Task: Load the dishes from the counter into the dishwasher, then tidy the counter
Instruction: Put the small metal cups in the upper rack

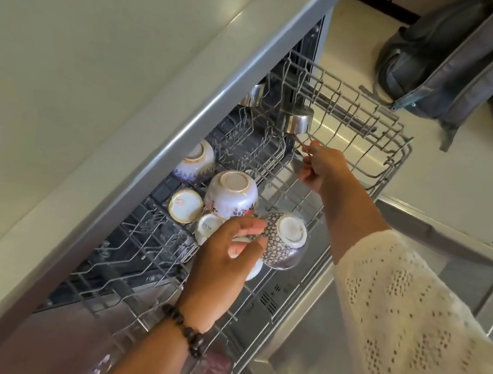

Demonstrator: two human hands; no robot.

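Observation:
The dishwasher's upper wire rack (369, 172) is pulled out over the open door (425, 251). Several cups stand upside down in it: a large white floral cup (232, 194), a dark patterned cup (284, 243), and smaller white ones (186, 206). My left hand (221, 265) reaches over the cups, its fingers curled round a white cup (253, 270) that is mostly hidden beneath it. My right hand (321, 167) pinches the thin handle of a small upturned steel pot (295, 119) in the rack's far part.
The pale counter edge (182, 129) runs diagonally above the rack. A grey backpack (453, 55) lies on the floor beyond the dishwasher. Another steel vessel (253, 94) sits deep in the rack under the counter.

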